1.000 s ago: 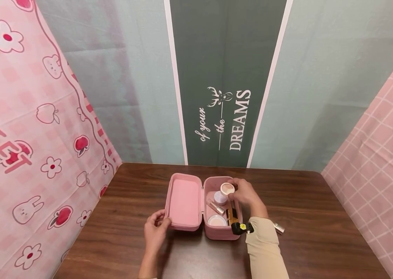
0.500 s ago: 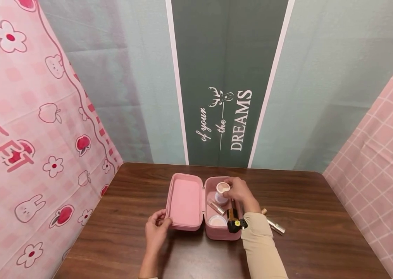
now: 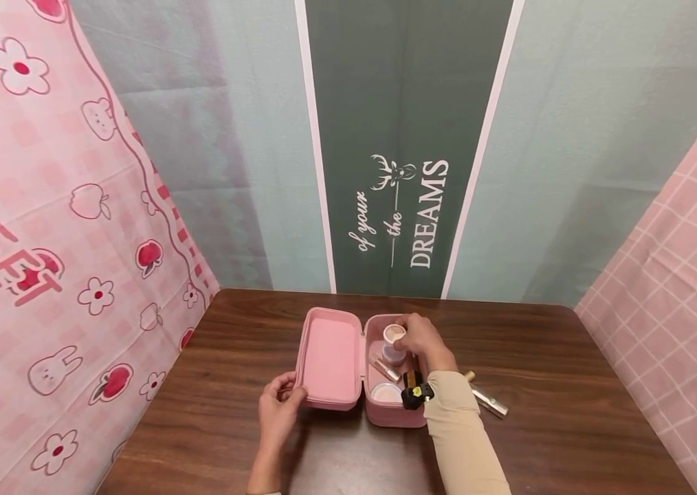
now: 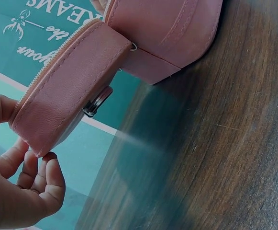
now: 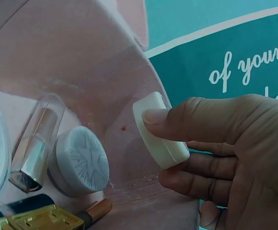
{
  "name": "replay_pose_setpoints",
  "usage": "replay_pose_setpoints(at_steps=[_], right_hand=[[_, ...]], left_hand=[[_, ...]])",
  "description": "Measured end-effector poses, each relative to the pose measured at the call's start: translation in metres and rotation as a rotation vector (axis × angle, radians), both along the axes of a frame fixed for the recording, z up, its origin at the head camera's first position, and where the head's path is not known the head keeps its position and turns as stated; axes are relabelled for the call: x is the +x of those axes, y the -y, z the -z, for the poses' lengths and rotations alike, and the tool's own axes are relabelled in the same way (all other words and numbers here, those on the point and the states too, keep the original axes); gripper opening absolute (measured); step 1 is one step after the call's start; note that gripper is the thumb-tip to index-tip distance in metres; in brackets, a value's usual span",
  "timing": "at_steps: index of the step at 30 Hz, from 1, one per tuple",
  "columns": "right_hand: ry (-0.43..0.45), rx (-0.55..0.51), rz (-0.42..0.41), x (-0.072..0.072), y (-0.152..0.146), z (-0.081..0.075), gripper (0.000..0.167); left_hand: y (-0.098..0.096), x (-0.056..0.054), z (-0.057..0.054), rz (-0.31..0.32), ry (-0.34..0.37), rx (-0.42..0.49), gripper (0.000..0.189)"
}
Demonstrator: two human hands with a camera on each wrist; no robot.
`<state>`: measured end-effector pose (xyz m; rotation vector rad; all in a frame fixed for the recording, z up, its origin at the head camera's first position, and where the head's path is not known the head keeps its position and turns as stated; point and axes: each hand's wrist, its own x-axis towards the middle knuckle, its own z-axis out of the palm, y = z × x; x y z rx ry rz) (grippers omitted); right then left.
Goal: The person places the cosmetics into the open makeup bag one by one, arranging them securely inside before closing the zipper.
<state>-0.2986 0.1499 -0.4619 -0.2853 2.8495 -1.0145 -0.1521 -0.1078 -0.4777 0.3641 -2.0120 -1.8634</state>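
Observation:
An unzipped pink cosmetic case (image 3: 394,416) lies on the table, its lid (image 3: 328,357) swung out to the left. My left hand (image 3: 277,407) pinches the lid's near left corner, thumb and fingers on its edge in the left wrist view. Inside the case, my right hand (image 3: 424,342) pinches a small round cream-coloured pot (image 5: 159,132) by its sides. Below it sits a pale jar (image 5: 83,160) with a star-like pattern on top. Beside that lie a lipstick tube (image 5: 37,143), a round white compact (image 3: 387,392) and a gold-and-black item (image 5: 40,219).
Right of the case, partly behind my sleeve (image 3: 462,419), a silver tube (image 3: 491,401) and a small gold piece (image 3: 469,376) lie on the brown wooden table (image 3: 559,412). Patterned cloths hang behind and at both sides. A metal clasp (image 4: 98,101) is on the lid.
My right hand has moved slightly left and deeper over the case with the round pot, showing more of the silver tube and gold piece. The left hand keeps its hold on the lid.

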Motion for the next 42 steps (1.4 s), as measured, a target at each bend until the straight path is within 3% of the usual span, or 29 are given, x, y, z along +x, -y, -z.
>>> replay_pose_setpoints(at_steps=[6,10,16,24,30,37,42], right_hand=[[0.038,0.049,0.024,0.0,0.001,0.002,0.051],[0.035,0.051,0.026,0.0,0.001,0.003,0.05],[0.074,0.005,-0.006,0.006,0.002,-0.003,0.046],[0.056,0.048,-0.136,0.02,0.008,-0.026,0.024],[0.034,0.054,-0.138,0.028,0.008,-0.025,0.032],[-0.109,0.201,-0.137,0.048,-0.011,-0.024,0.033],[-0.126,0.234,-0.131,0.06,-0.022,-0.019,0.044]], left_hand=[[0.005,-0.011,0.025,0.001,0.004,0.012,0.028],[0.005,-0.013,0.03,-0.009,0.008,-0.002,0.028],[0.006,-0.013,0.032,-0.014,0.02,-0.004,0.027],[0.008,-0.011,0.033,-0.019,0.003,-0.016,0.027],[0.007,-0.01,0.03,-0.018,0.013,-0.006,0.028],[0.004,-0.012,0.027,0.01,0.013,0.011,0.028],[0.006,-0.011,0.027,0.004,0.012,0.045,0.028]])
